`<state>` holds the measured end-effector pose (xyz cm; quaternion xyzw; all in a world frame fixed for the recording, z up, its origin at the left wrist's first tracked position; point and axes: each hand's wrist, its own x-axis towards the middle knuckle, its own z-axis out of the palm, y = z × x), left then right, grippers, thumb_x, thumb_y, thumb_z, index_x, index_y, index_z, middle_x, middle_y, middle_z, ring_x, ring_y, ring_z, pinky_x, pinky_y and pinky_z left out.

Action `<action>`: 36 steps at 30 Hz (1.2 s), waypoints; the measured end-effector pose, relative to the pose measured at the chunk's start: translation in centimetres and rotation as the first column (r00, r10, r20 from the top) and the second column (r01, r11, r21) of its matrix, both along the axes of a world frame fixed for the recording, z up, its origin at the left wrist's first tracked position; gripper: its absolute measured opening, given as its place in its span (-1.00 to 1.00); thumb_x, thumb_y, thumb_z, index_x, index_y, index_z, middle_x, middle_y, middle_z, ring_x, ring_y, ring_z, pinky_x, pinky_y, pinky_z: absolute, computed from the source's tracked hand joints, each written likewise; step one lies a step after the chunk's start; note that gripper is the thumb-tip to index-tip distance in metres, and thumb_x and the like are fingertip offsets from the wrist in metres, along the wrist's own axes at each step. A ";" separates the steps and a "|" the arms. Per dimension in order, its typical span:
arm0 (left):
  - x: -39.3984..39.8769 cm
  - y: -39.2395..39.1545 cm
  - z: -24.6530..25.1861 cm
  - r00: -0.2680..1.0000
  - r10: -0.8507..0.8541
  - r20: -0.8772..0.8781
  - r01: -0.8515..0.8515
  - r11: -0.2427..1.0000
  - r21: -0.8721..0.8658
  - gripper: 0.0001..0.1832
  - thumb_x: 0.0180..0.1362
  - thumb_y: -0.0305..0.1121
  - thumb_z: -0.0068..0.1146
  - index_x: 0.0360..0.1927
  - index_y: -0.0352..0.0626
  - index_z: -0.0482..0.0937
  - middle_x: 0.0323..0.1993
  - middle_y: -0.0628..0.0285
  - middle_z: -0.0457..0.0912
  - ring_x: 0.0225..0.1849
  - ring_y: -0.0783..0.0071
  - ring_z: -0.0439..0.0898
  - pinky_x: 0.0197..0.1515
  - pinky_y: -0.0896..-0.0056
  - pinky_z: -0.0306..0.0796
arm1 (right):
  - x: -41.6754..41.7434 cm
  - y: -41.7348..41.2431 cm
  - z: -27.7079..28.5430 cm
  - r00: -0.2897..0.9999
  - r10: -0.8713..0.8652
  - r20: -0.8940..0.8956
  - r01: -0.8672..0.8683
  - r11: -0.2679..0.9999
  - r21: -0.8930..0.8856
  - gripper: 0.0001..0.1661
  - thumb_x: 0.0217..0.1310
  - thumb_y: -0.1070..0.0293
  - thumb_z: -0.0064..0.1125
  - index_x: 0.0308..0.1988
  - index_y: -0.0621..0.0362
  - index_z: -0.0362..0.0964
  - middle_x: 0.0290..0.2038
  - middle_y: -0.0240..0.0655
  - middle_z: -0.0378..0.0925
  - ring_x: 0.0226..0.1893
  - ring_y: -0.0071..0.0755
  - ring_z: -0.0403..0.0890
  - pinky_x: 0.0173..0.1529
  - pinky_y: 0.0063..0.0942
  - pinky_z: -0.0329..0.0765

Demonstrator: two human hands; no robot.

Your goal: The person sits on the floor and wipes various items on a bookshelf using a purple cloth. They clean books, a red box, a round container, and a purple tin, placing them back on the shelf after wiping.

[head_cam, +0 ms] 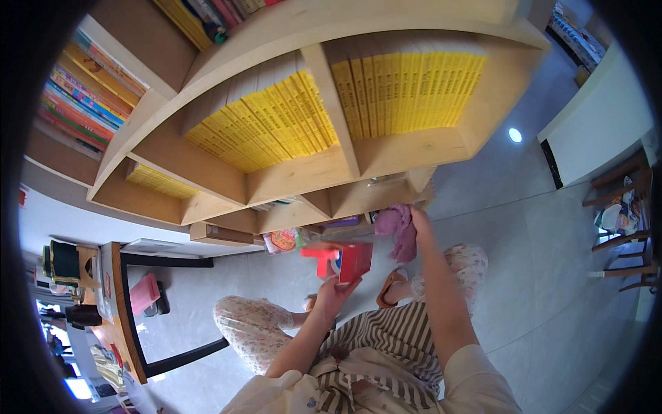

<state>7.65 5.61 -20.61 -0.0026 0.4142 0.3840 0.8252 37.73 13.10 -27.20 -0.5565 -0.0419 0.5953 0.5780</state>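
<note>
My left hand (336,292) grips a small red box (357,260) from below, in front of the lower shelves. A red flap or lid sticks out at the box's left side, and something blue and white shows beside it. My right hand (420,225) holds a bunched purple cloth (397,227), which hangs down at the right end of the lowest shelf. Both hands are apart, above the grey floor.
A wooden bookcase (295,168) with rows of yellow-spined books (414,93) stands before me. Lower down are a purple item (341,221) and a colourful package (283,240). A black-legged table (132,310) stands left; wooden chairs (628,243) are far right.
</note>
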 end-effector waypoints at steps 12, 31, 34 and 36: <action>-7.6 -0.2 -12.7 0.941 -0.042 -0.337 -0.082 0.935 -0.345 -0.79 0.14 -0.61 -0.11 -0.13 -0.36 0.38 -0.25 0.03 0.57 -0.15 0.10 0.59 -0.08 0.24 0.57 | -2.7 10.1 -1.7 0.950 -0.142 -0.279 0.173 0.981 0.090 -0.55 0.37 0.14 -0.11 0.12 0.15 0.32 0.11 -0.31 0.43 0.11 -0.30 0.42 0.21 -0.28 0.38; -10.2 -0.8 -28.9 0.988 -0.060 -0.141 -0.022 0.856 -0.517 -0.91 0.25 -0.45 -0.08 -0.19 -0.14 0.40 -0.36 0.21 0.56 -0.40 0.36 0.58 -0.37 0.45 0.55 | -3.8 -2.4 1.5 0.990 -0.132 0.058 0.141 0.967 -0.213 -0.76 0.32 0.31 -0.14 -0.23 0.17 0.44 -0.32 -0.30 0.52 -0.30 -0.39 0.53 -0.19 -0.41 0.53; -9.4 -1.2 -29.1 0.985 -0.035 -0.171 -0.059 0.857 -0.513 -0.77 0.14 -0.61 -0.08 -0.13 -0.16 0.39 -0.23 0.12 0.56 -0.21 0.26 0.59 -0.18 0.32 0.56 | -5.3 -6.9 7.7 0.975 -0.112 0.190 0.156 0.959 -0.235 -0.82 0.28 0.36 -0.08 -0.26 0.18 0.43 -0.35 -0.31 0.51 -0.34 -0.43 0.53 -0.23 -0.46 0.52; -10.0 -1.5 -29.3 0.988 -0.071 -0.137 -0.006 0.867 -0.498 -0.74 0.12 -0.60 -0.03 -0.11 -0.15 0.40 -0.21 0.13 0.57 -0.17 0.25 0.59 -0.14 0.29 0.55 | -4.7 -10.0 9.0 0.976 -0.128 0.175 0.161 0.967 -0.195 -0.86 0.25 0.39 -0.03 -0.28 0.19 0.43 -0.36 -0.31 0.51 -0.34 -0.45 0.53 -0.25 -0.50 0.52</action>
